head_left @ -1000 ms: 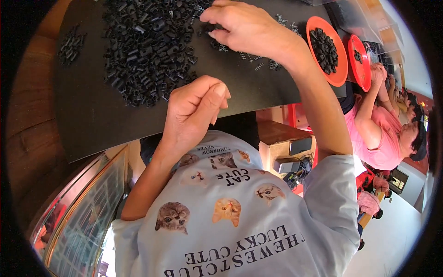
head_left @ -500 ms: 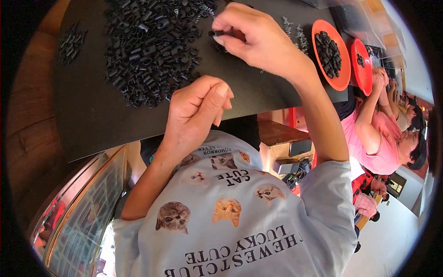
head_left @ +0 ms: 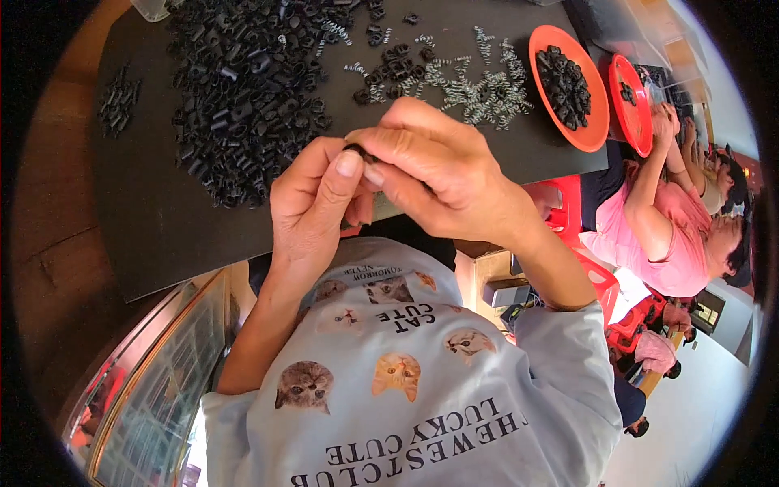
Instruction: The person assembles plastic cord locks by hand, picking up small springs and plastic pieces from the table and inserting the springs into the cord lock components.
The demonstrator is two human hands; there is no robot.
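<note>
Two bare hands met in front of the person's pale blue shirt (head_left: 406, 325), which had cat faces on it and sat at six o'clock from the hands. The left hand (head_left: 312, 199) came up from seven o'clock, with its thumb pressed on a small black piece (head_left: 358, 152) and its fingers curled. The right hand (head_left: 454, 174) came in from four o'clock and pinched the same piece between thumb and pointing finger. So both hands were clamped on it, right where their tips met, over the near edge of the dark table (head_left: 203, 247). The fingers hid most of the piece, so I could not tell its shape.

At ten o'clock from the hands lay a big heap of black parts (head_left: 243, 105). At two o'clock lay lots of little silver springs (head_left: 487, 97), and near one o'clock some small black bits (head_left: 396, 65) sat next to them. A little pile of thin parts (head_left: 120, 104) lay past the heap, near nine o'clock. Between two and three o'clock, an orange plate (head_left: 598, 122) held black pieces. Farther off at three o'clock was a red plate (head_left: 641, 134) with a few dark bits. Beyond it sat another person in pink (head_left: 677, 247).
</note>
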